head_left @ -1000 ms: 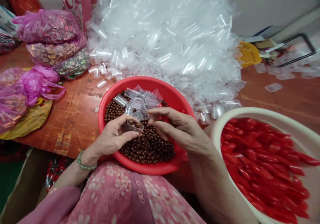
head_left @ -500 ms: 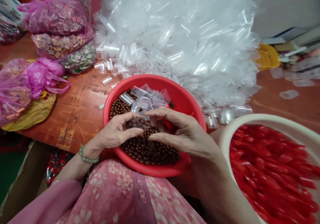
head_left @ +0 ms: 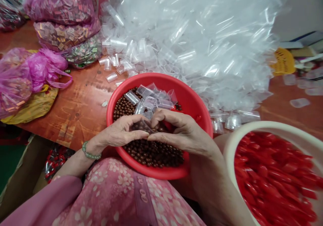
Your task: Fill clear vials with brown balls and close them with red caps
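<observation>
Over a red basin (head_left: 200,106), my left hand (head_left: 121,130) grips a small clear plastic container (head_left: 143,126) between thumb and fingers. Dark brown balls show through its wall. My right hand (head_left: 179,130) meets it at the right end, thumb below and bent forefinger above, pinching about its edge; the fingertips partly hide that end. Loose brown balls (head_left: 151,153) fill the bottom of the basin under both hands. Several clear plastic containers (head_left: 150,101) lie on the balls just beyond my fingers.
A large heap of clear plastic containers (head_left: 191,44) covers the table behind the basin. To the right stands a cream tub (head_left: 230,148) of red plastic pieces (head_left: 272,175). Pink bags (head_left: 63,13) of small pieces sit at left. A yellow basket (head_left: 284,62) is at far right.
My right hand has closed in on the container's end, its thumb now beside my left thumb. The container stays in my left hand. The whole view has shifted slightly.
</observation>
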A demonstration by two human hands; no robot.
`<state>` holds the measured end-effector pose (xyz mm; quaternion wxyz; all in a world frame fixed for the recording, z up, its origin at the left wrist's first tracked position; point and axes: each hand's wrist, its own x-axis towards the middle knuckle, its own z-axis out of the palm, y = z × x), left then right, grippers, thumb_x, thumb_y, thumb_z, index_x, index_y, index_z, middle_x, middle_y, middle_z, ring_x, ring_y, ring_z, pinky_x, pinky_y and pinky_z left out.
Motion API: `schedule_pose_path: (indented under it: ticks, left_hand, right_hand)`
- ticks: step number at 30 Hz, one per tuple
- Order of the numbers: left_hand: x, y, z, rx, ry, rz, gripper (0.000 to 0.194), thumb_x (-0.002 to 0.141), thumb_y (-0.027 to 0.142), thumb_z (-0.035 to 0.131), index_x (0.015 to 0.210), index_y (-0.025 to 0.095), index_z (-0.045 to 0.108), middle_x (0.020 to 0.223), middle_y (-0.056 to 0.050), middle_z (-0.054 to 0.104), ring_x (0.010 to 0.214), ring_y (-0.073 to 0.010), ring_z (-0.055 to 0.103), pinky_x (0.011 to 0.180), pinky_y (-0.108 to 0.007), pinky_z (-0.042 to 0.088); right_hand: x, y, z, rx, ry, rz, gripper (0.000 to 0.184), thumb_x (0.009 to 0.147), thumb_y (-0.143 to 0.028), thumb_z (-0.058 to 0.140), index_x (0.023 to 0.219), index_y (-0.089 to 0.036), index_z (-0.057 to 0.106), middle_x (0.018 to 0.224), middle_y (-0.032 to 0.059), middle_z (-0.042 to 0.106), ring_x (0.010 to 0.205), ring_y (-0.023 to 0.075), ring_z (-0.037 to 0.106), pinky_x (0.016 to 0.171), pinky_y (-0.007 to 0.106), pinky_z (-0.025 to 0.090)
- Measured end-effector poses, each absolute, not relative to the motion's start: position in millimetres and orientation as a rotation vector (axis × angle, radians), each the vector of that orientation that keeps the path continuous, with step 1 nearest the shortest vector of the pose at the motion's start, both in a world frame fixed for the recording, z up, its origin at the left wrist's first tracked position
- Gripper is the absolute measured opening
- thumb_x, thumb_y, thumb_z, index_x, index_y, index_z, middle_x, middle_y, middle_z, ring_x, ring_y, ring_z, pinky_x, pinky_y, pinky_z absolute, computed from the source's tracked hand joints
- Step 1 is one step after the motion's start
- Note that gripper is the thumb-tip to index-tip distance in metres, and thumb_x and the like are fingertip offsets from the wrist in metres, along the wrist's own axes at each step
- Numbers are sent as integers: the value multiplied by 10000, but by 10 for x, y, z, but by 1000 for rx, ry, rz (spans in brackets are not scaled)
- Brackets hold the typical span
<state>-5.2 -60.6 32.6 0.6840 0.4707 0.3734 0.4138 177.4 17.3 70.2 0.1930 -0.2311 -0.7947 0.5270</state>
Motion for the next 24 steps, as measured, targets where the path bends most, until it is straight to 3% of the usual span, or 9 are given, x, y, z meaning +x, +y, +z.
schedule_pose_path:
  ticks: [6, 10, 14, 20, 24]
  left_hand:
    - [-25, -586, 312, 1018, 864, 992, 166, 826, 253, 660, 956, 160, 613, 797, 12, 611, 735, -95, 547, 735, -242, 432]
    - [-23, -592, 310, 926, 881, 1024, 230, 780, 250, 727, 952, 156, 608, 785, 11, 640, 717, -88, 585, 707, -224, 447]
    - [-46, -663, 366, 857, 729, 1080, 256, 790, 269, 740, 973, 151, 605, 885, -37, 698, 785, -117, 669, 770, -256, 516]
    - [-57, -743, 439, 887, 826, 1082, 223, 803, 236, 729, 964, 143, 605, 901, -50, 717, 853, -126, 687, 855, -283, 532]
    - [-36, -737, 419, 878, 849, 1062, 246, 807, 262, 724, 985, 150, 597, 898, -45, 710, 845, -129, 682, 840, -288, 533]
  right_hand:
    - [1852, 60, 680, -743, -2207, 1536, 321, 847, -385, 685, 658, -202, 503, 603, -40, 479, 558, 90, 432, 540, 237, 396]
    - [1881, -2, 670, -783, -2109, 1492, 203, 822, -348, 715, 846, -215, 563, 633, -55, 497, 550, 86, 446, 511, 219, 382]
    - [1875, -32, 655, -847, -1982, 1448, 290, 789, -354, 748, 991, -228, 582, 663, -60, 504, 561, 89, 446, 515, 218, 371]
    - [1927, -131, 537, -1049, -1717, 1688, 314, 907, -427, 590, 1146, -228, 552, 770, -32, 526, 579, 94, 446, 517, 230, 382]
    - [2004, -184, 544, -1034, -1757, 1678, 303, 937, -396, 554, 1195, -238, 554, 856, -3, 587, 619, 99, 481, 555, 236, 418]
